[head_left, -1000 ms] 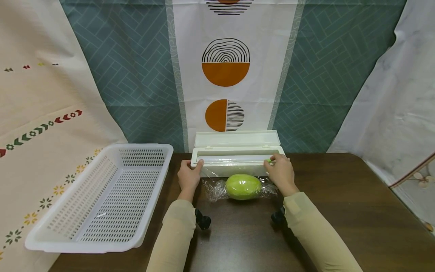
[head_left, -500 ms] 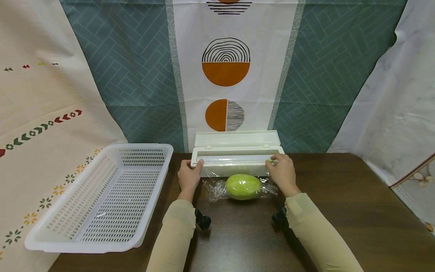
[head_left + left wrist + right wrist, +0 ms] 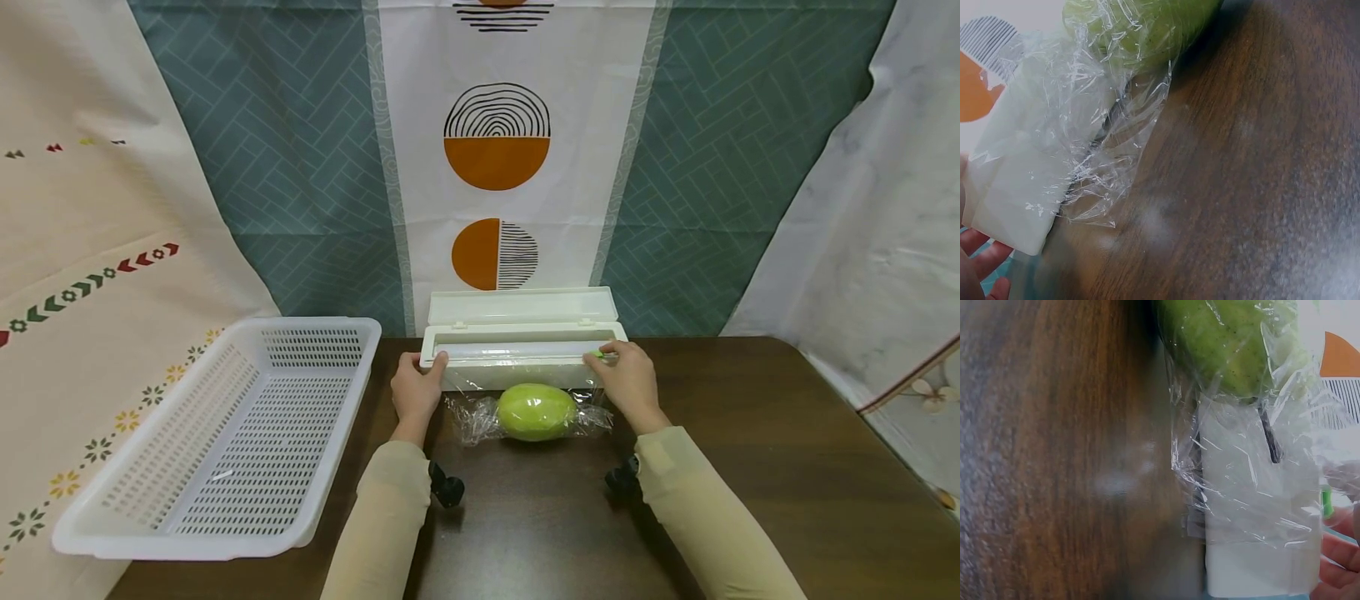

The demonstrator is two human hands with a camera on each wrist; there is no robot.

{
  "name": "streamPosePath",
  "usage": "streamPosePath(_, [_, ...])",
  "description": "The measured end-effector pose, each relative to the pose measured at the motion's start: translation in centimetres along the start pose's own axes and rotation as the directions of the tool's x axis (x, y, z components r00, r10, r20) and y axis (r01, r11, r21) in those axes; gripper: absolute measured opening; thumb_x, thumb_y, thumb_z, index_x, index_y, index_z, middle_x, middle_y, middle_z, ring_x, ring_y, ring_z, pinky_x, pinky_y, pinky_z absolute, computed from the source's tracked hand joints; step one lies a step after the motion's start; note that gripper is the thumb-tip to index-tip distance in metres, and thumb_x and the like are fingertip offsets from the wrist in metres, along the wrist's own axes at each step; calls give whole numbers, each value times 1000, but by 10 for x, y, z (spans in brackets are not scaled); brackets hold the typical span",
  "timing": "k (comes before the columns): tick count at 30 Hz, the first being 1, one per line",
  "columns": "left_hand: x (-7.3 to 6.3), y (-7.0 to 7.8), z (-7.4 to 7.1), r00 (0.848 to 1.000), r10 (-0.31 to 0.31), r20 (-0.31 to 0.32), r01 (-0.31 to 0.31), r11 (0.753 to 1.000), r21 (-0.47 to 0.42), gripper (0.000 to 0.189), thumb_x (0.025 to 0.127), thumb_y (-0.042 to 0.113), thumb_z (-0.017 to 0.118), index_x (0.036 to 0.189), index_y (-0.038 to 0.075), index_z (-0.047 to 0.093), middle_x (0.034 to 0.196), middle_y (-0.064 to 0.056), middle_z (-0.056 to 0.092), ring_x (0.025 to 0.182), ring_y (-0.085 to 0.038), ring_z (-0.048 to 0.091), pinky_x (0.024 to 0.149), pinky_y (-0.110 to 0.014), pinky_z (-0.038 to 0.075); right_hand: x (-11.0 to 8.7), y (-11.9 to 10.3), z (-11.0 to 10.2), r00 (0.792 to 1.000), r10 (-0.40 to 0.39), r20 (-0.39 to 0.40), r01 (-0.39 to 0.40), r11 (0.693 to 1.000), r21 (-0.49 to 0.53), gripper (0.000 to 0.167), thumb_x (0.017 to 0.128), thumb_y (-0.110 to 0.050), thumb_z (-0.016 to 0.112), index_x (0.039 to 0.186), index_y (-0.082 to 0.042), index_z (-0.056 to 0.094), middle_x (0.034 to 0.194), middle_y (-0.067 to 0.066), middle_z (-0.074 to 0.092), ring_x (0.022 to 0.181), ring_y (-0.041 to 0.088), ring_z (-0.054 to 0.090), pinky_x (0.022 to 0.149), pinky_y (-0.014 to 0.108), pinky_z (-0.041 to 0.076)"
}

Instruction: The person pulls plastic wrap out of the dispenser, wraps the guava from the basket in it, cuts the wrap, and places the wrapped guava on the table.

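Compared with one second ago, the right hand (image 3: 632, 386) has shifted slightly to the right at the white box (image 3: 525, 364); its sleeve (image 3: 705, 512) and the black wrist device (image 3: 621, 482) have moved rightward with it.

We saw a white slotted basket (image 3: 180, 547) on the left of the brown table (image 3: 750, 467), a small white strip (image 3: 222, 476) lying inside. Behind, we saw a teal-and-white hanging (image 3: 510, 204) between beige patterned cloth (image 3: 112, 217) and pale marbled cloth (image 3: 885, 250).

Cropped sleeves (image 3: 382, 517), partly hidden green tab (image 3: 597, 354)
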State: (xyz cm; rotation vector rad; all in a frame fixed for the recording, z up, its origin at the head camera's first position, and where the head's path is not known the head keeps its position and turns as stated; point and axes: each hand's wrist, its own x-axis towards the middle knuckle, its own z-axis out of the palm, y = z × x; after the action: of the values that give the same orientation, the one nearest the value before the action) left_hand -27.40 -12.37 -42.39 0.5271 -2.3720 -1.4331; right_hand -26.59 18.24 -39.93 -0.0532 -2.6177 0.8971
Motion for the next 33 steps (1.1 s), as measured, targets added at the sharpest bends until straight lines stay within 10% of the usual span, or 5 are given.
streamPosePath(22, [2,-4,1,999,51,-15,-50,998,46,46,90,46,57,116,9,57,96,-14,66,88,-31,62,81,-48,46,2,3,-6,1000,17,10,-17,1000,21,34,89,-27,63,105,3,67,110,25,63,103,41,59,86,51,46])
streamPosePath(33, [3,-4,2,999,40,-13,-39,998,42,46,89,47,57,116,10,57,96,-13,66,88,-30,61,81,-47,46,3,7,-7,998,43,37,-46,996,74,35,90,-26,62,104,6,66,144,28,39,132,46,35,106,56,31])
